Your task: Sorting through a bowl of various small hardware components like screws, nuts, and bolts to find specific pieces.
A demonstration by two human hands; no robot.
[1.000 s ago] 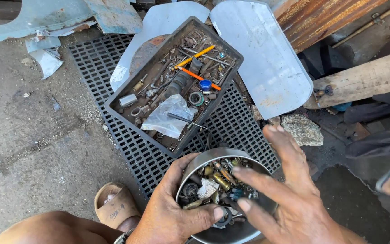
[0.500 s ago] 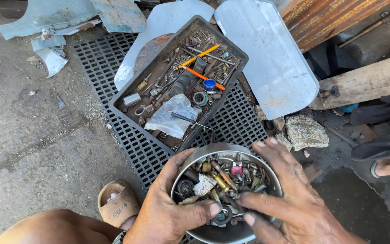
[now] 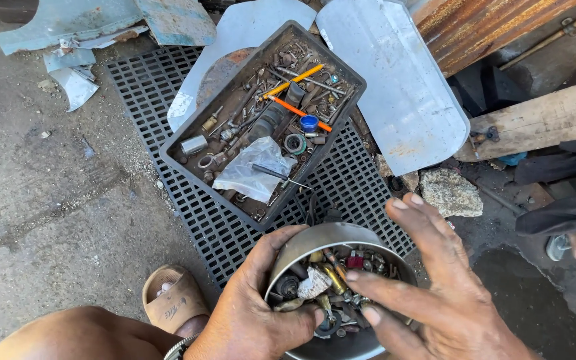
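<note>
I see the left hand point(image 3: 251, 313) wrapped around the near-left side of a round metal bowl point(image 3: 315, 239), thumb lying over the rim at the front, the other fingers curled against the outer wall. The bowl sits low in the view, held above a black plastic grid mat point(image 3: 188, 207) on the concrete floor point(image 3: 41, 200). The bowl is filled with small mixed hardware point(image 3: 331, 280): brass-coloured bolts, nuts, washers, a small red part and a pale fragment.

The right hand point(image 3: 448, 300) hovers over the right half of the bowl. Its fingers are spread and extended; the lower two reach into the hardware, their tips touching the pieces near the bowl's centre. I cannot tell whether any piece is pinched between them.

Beyond the bowl, on the mat, a dark rectangular tray point(image 3: 188, 143) lies diagonally. It holds rusty tools and fittings, two orange rods point(image 3: 295, 80), a blue cap point(image 3: 309, 123) and a crumpled clear plastic bag point(image 3: 251, 170).

A curved sheet-metal panel point(image 3: 401, 87) lies just right of the tray. A rough stone point(image 3: 451, 193) lies near the mat's right edge, and a wooden beam point(image 3: 541, 120) lies further right. A sandalled foot point(image 3: 171, 300) rests at the mat's near-left corner.
</note>
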